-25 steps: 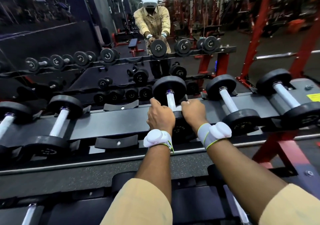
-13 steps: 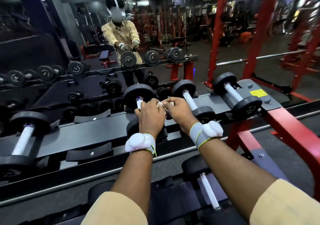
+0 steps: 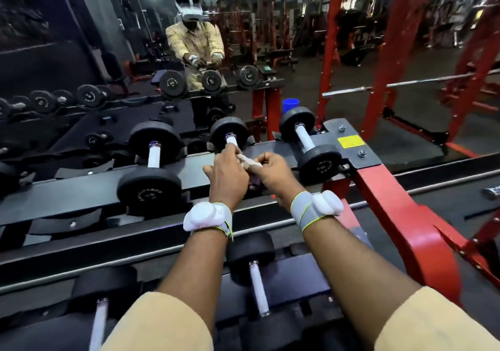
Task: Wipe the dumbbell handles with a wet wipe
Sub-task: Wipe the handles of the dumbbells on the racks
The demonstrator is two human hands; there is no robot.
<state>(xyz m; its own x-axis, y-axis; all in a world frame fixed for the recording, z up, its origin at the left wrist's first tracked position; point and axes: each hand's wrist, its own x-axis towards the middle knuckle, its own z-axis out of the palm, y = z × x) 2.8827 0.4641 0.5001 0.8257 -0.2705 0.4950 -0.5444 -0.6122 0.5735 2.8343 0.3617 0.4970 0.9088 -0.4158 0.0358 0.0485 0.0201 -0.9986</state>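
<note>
A crumpled white wet wipe (image 3: pixel 249 160) is stretched between my two hands above the top shelf of the dumbbell rack (image 3: pixel 89 188). My left hand (image 3: pixel 228 173) pinches its left end, and my right hand (image 3: pixel 273 172) pinches its right end. Right behind my hands lies a dumbbell (image 3: pixel 229 131) whose pale handle is mostly hidden by my left hand. Another dumbbell (image 3: pixel 153 161) sits to its left and a third dumbbell (image 3: pixel 308 145) to its right, both with pale handles in full view.
The rack's red end frame (image 3: pixel 400 215) slopes down on the right. A lower shelf holds more dumbbells (image 3: pixel 255 283) under my forearms. A mirror (image 3: pixel 94 39) behind the rack reflects me and the weights. A blue cup (image 3: pixel 290 106) stands beyond the right dumbbell.
My hands have come off the dumbbell handle they were on and now hold the wipe stretched between them, over a dumbbell further right. My view has swung right along the rack.
</note>
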